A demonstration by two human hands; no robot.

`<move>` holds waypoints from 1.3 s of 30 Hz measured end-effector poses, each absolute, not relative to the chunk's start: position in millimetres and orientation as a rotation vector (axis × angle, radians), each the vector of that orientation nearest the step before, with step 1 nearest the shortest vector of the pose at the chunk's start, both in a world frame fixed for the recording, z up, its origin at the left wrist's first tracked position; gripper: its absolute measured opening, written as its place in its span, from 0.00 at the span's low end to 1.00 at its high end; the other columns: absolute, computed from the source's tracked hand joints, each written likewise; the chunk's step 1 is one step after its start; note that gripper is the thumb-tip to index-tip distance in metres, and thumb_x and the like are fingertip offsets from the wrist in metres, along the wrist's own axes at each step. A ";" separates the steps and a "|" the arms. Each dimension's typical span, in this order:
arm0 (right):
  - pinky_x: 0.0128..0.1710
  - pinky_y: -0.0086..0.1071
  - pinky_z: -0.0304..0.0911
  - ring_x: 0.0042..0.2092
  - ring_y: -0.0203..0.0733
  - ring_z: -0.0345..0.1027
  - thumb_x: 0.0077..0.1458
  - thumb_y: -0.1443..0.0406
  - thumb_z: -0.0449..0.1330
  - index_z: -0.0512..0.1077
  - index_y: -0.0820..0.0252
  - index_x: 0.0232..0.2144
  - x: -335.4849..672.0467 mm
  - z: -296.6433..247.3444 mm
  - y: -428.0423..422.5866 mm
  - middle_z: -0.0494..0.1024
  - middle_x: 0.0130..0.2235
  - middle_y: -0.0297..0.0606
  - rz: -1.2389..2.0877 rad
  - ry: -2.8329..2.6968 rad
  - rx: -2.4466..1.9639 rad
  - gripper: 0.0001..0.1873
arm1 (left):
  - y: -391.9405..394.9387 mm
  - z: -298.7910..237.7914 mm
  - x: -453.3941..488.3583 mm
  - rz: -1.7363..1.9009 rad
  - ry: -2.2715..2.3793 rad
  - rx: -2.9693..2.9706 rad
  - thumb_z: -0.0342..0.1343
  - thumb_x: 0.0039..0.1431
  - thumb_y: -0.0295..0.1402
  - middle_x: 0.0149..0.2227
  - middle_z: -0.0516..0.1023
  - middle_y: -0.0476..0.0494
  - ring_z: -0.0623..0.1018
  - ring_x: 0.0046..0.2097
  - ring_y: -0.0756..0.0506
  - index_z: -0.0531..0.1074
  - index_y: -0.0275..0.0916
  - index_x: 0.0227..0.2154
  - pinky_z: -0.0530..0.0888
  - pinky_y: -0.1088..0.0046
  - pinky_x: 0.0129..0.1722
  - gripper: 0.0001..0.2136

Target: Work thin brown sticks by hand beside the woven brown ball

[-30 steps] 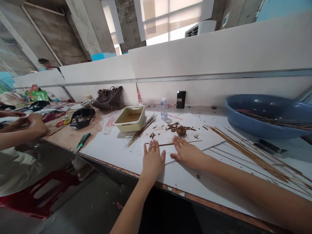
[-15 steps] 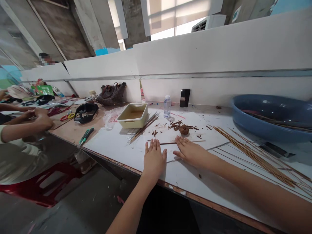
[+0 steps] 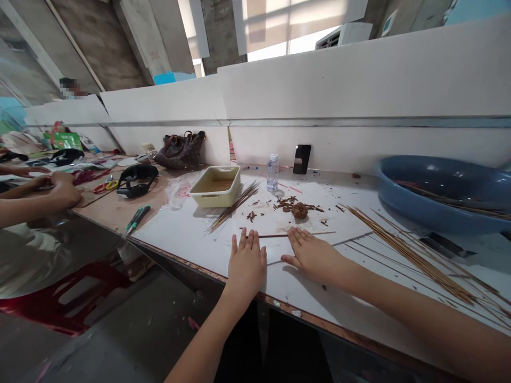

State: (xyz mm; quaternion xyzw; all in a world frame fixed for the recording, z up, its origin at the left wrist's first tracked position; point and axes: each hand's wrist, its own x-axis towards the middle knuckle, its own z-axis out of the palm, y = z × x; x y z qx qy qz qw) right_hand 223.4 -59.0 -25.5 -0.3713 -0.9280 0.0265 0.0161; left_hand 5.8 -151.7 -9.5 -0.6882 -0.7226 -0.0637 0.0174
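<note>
A thin stick (image 3: 275, 235), dark brown along its middle and paler at its right end, lies crosswise on the white sheet. My left hand (image 3: 246, 266) is flat, fingers stretched out over the stick's left part. Farther right, my right hand (image 3: 312, 254) also lies flat with its fingertips on the stick and its thumb held apart. Neither hand grasps anything. Just beyond them sits a lump of brown dough-like paste (image 3: 299, 210), with small brown rolled pieces (image 3: 285, 202) scattered around it.
A cream tub (image 3: 215, 198) of brownish powder stands beside loose thin sticks (image 3: 235, 206). Behind are a water bottle (image 3: 273, 173) and a phone (image 3: 302, 159). Bundled sticks (image 3: 411, 254) and a blue basin (image 3: 431, 213) are right; a cutter (image 3: 138, 219) and another person's arm (image 3: 48, 194) left.
Both hands remain flat on the stick, shifted only slightly against the sheet. The view has moved a little, so most things appear slightly further left.
</note>
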 end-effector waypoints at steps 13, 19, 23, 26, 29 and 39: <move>0.76 0.56 0.57 0.77 0.66 0.56 0.74 0.35 0.34 0.58 0.80 0.77 227.6 -32.9 -54.2 0.61 0.76 0.68 0.051 -2.853 -1.098 0.56 | -152.6 -6.5 1.4 -0.146 -2.240 -2.140 0.39 0.81 0.40 0.77 0.63 0.36 0.53 0.82 0.33 0.62 0.31 0.77 0.52 0.44 0.81 0.29; 0.77 0.57 0.55 0.78 0.67 0.54 0.74 0.36 0.36 0.58 0.79 0.77 221.4 -35.0 -55.7 0.61 0.76 0.68 0.092 -2.825 -1.140 0.55 | -150.1 -8.6 0.2 -0.133 -2.260 -2.145 0.36 0.82 0.36 0.78 0.61 0.39 0.52 0.82 0.33 0.60 0.32 0.78 0.52 0.43 0.80 0.29; 0.78 0.60 0.50 0.79 0.67 0.50 0.75 0.37 0.35 0.54 0.82 0.78 214.2 -35.0 -50.1 0.56 0.77 0.70 0.104 -2.767 -1.186 0.55 | -138.3 -7.3 3.5 -0.167 -2.303 -2.088 0.36 0.82 0.37 0.78 0.62 0.35 0.52 0.82 0.32 0.59 0.29 0.77 0.48 0.39 0.80 0.29; 0.78 0.58 0.53 0.78 0.68 0.54 0.73 0.34 0.36 0.56 0.82 0.77 218.0 -37.5 -60.4 0.58 0.76 0.70 0.077 -2.813 -1.166 0.58 | -154.3 -12.8 6.1 -0.217 -2.261 -2.077 0.38 0.82 0.38 0.78 0.62 0.36 0.51 0.82 0.34 0.61 0.33 0.77 0.49 0.39 0.80 0.28; 0.76 0.58 0.56 0.77 0.69 0.57 0.72 0.33 0.36 0.59 0.82 0.76 220.6 -36.8 -63.5 0.61 0.75 0.71 0.058 -2.834 -1.159 0.59 | -166.7 -16.8 5.0 -0.229 -2.242 -2.106 0.37 0.82 0.38 0.78 0.61 0.39 0.50 0.82 0.35 0.61 0.35 0.77 0.50 0.39 0.80 0.28; 0.77 0.59 0.54 0.78 0.67 0.54 0.75 0.36 0.34 0.57 0.84 0.76 219.2 -21.7 -55.9 0.57 0.76 0.72 0.091 -2.882 -1.155 0.57 | -150.6 1.5 4.2 -0.197 -2.273 -2.135 0.36 0.81 0.36 0.76 0.65 0.31 0.54 0.81 0.35 0.63 0.28 0.76 0.43 0.38 0.81 0.29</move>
